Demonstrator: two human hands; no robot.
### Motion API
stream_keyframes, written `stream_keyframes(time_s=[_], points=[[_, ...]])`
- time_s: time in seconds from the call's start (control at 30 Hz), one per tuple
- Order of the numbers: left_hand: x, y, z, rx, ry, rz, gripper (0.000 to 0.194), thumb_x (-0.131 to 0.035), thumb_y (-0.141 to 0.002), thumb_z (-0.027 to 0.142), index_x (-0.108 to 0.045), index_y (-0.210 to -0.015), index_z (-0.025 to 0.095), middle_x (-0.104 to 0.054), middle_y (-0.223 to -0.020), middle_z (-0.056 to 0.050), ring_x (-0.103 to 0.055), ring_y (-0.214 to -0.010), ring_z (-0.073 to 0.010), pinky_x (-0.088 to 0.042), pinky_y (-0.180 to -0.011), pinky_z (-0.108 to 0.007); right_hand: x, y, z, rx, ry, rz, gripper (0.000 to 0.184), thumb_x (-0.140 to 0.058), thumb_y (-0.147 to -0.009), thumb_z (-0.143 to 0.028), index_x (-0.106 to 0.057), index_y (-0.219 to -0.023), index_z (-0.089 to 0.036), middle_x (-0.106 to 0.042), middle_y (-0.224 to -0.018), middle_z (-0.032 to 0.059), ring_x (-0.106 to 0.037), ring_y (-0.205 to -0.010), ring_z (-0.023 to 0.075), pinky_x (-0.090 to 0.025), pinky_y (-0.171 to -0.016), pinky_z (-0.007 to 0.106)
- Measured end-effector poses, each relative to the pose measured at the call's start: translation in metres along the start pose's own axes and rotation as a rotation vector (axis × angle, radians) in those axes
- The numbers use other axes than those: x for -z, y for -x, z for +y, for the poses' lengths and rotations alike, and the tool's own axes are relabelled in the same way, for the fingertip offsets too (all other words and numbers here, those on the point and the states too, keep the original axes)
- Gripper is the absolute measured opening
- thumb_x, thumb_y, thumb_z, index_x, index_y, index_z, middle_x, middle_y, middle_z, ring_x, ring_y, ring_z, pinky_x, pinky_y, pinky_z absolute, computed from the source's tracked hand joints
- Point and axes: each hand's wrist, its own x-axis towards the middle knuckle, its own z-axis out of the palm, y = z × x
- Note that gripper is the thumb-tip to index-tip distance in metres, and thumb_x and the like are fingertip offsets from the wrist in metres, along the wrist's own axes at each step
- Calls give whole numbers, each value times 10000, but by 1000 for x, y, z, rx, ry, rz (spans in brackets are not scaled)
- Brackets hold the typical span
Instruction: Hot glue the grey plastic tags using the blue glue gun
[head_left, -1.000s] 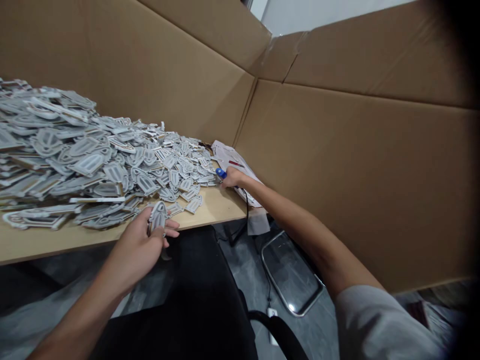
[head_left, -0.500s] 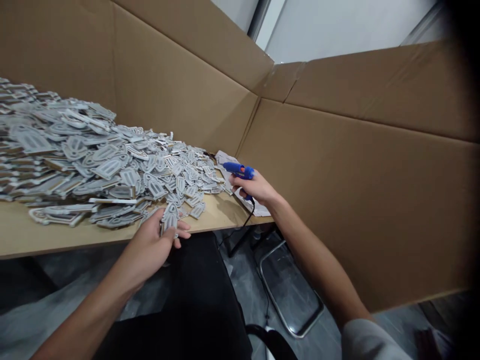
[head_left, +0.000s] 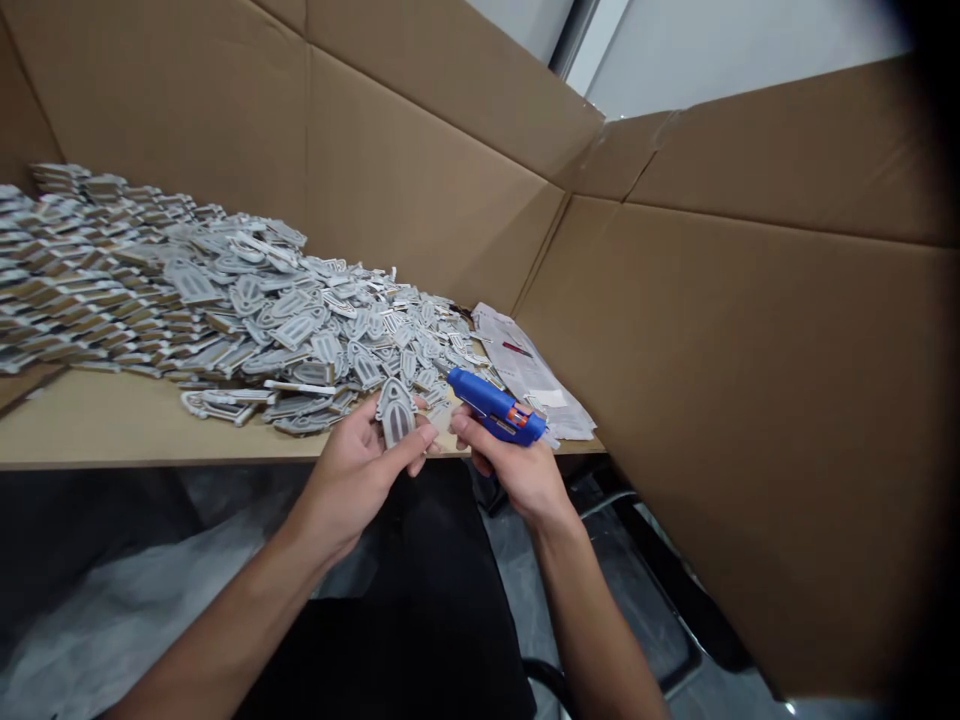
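Between the thumb and fingers of my left hand (head_left: 367,455) is a small grey, pointed-arch piece (head_left: 396,412), its patterned face turned up. My right hand (head_left: 514,460) is wrapped around the handle of a blue glue gun (head_left: 495,405). The gun's tip points left, a short way right of the held piece and apart from it. Behind both hands spreads a big heap of similar grey pieces (head_left: 300,310), loose on the right. Further left, more of them lie in neat overlapping rows (head_left: 97,285).
Tall cardboard walls (head_left: 442,160) stand behind and to the right of the wooden tabletop (head_left: 135,425). A plastic bag (head_left: 525,370) with a small red mark lies at the table's right end. Below, a metal chair frame (head_left: 679,660) is partly in view.
My right hand has brought the glue gun nearer, close to my left hand. My left hand has raised the grey piece slightly, and the view has shifted left.
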Motion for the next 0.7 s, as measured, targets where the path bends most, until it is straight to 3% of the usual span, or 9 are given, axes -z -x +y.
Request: stream_keyframes(time_s=[0.27, 0.4, 0.5, 0.6, 0.7], points=[[1, -3, -6, -35, -132, 102, 410, -844, -784, 391, -642, -1062, 169, -694, -902, -23, -641, -794, -160, -498, -694, -248, -4, 0, 2, -18, -33, 35, 367, -846, -784, -525, -730, -929, -209, -579, -684, -20, -418, -531, 109, -324, -484, 261], [3, -4, -9, -79, -213, 222, 388, -839, -777, 360, -635, -1046, 169, -720, -946, -23, -680, -887, -177, -521, -838, -270, -10, 0, 9, -10, -116, 143, 381, -863, -758, -453, -722, -1023, -219, -576, -703, -39, -436, -536, 104, -356, -503, 255], [4, -4, -8, -90, -272, 319, 363, -828, -773, 349, -622, -1007, 165, -718, -923, -24, -678, -876, -183, -515, -843, -274, -19, 0, 10, -1, -139, 134, 370, -839, -762, -445, -726, -1024, -211, -660, -831, -3, -470, -570, 105, -384, -524, 257], [6, -5, -7, -102, -287, 373, 375, -823, -766, 343, -616, -1025, 167, -722, -929, -28, -680, -866, -189, -515, -814, -274, -26, -2, 8, 20, -78, 107, 443, -834, -759, -446, -724, -1117, -210, -707, -987, 36, -548, -674, 133, -453, -609, 270], [10, -7, -5, -117, -290, 397, 405, -828, -748, 347, -624, -1049, 167, -728, -954, -33, -683, -861, -192, -521, -808, -277, -32, -6, 8, 67, 2, 204, 543, -861, -729, -435, -679, -1193, -220, -698, -997, 31, -596, -782, 170, -500, -717, 289]])
